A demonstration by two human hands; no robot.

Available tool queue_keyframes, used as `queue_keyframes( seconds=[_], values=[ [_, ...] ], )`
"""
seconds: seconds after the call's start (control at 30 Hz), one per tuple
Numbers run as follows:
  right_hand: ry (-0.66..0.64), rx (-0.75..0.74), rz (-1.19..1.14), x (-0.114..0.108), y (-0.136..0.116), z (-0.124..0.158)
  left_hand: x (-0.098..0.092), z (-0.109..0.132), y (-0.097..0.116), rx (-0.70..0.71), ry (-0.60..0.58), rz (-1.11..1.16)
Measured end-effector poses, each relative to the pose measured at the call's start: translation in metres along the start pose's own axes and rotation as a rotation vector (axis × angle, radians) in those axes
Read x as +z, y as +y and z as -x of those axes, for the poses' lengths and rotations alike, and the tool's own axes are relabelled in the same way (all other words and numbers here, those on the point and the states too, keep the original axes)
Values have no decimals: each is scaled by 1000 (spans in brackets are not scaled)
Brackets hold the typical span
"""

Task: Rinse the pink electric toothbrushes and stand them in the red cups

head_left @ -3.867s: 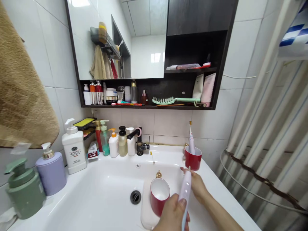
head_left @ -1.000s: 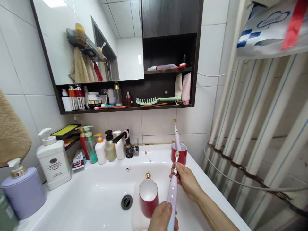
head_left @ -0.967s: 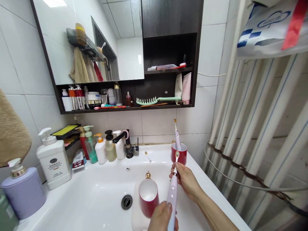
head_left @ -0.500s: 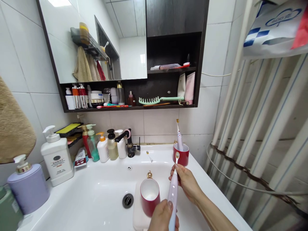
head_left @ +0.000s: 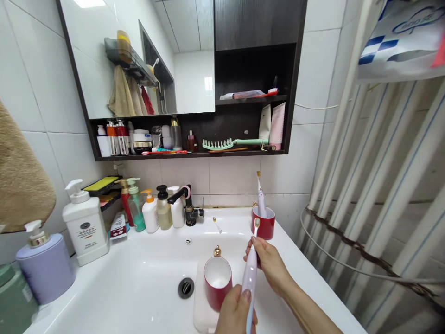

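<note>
An electric toothbrush [head_left: 249,278] with a pale lilac handle points upward over the right part of the basin. My left hand [head_left: 234,311] is wrapped round its lower handle. At the neck, just below the brush head, the fingers of my right hand [head_left: 267,260] pinch it. A red cup [head_left: 218,285] with a white inside stands on a pale pad in the basin, left of the handle. Behind my right hand, a second red cup [head_left: 267,227] on the rim holds another toothbrush [head_left: 261,202]. A small loose brush head [head_left: 217,225] lies on the back ledge.
A black faucet [head_left: 189,208] rises behind the basin [head_left: 149,278]. Pump bottles [head_left: 86,232] line the left and back left. The dark mirror cabinet [head_left: 194,155] hangs above. White pipes [head_left: 333,181] run down the right side.
The whole view has shifted slightly, with the surroundings a little further right in the picture. Both hands keep the same grip on the toothbrush.
</note>
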State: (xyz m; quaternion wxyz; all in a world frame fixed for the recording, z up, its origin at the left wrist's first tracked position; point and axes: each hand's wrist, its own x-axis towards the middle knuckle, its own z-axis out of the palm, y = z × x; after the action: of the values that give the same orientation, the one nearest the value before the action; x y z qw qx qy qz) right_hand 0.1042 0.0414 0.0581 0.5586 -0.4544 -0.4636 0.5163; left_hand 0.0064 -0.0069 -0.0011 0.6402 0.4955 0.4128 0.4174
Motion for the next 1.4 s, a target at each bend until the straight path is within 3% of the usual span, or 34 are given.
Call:
queue_keyframes(
  seconds=[0.27,0.47,0.67,0.8,0.93,1.03,1.17,1.4],
  values=[
    [-14,-3,-52,-1,2,-1,0,0,3,-26,-94,136],
    [59,-64,36,2,-1,2,-1,2,5,53,-12,-31],
    [-147,-74,87,20,-3,16,-16,2,31,223,51,-138],
    [-52,-220,111,32,-9,6,-34,2,45,435,227,-355],
    [-13,-339,265,45,-7,-13,-53,6,43,461,400,-651],
    [-32,-379,435,54,8,-22,-65,11,33,448,333,-918],
    [-54,-374,498,58,30,-25,-72,10,21,391,191,-1179],
    [-48,-332,551,52,38,-31,-61,1,29,417,61,-1319]
  ],
)
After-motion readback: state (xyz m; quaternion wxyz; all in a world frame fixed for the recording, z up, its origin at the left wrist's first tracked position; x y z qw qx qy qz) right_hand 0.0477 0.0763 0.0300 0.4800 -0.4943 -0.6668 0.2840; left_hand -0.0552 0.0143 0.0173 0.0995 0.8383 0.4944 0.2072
